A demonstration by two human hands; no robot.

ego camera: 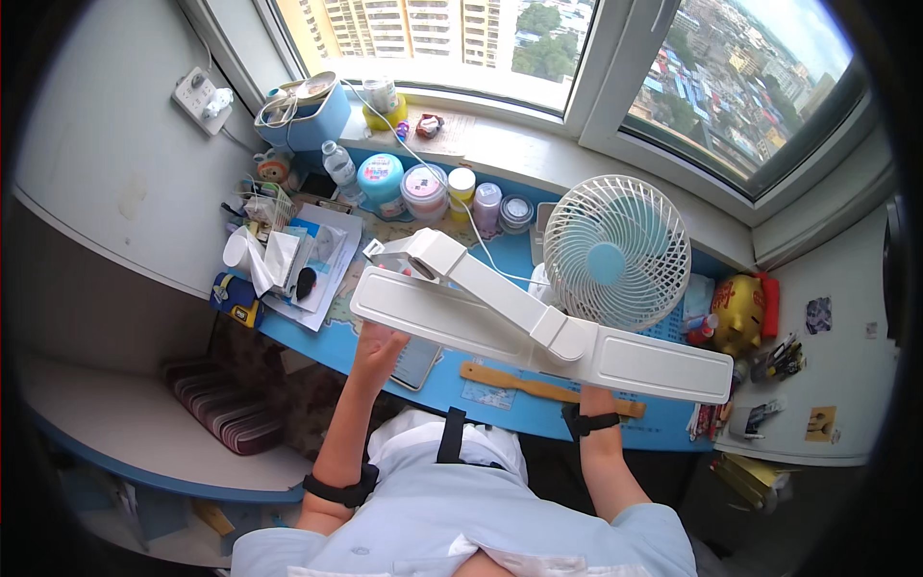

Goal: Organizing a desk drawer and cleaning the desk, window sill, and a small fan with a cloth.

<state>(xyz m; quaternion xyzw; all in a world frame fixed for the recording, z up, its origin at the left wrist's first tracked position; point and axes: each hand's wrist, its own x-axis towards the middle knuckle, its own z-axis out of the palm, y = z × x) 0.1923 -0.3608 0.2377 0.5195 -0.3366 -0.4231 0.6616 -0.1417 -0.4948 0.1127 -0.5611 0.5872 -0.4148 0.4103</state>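
Note:
A white lamp with a long flat panel head [425, 306] and a jointed folding arm [497, 292] is held above the desk. Its panel slants from upper left down to lower right. My left hand [381, 345] grips the panel's left end from below, with fingertips showing over the far edge. My right hand [597, 398] reaches under the panel's right part; its fingers are hidden behind the panel. Below the lamp on the blue desk [451, 389] lie a smartphone [417, 364] and a long wooden back scratcher [533, 384].
A white desk fan [616, 252] stands close behind the lamp, its cable crossing the desk. Several jars and bottles line the windowsill [519, 162], including a turquoise tub [381, 180]. Papers [339, 238] and tissues [277, 260] lie left; a gold piggy bank [737, 311] sits right.

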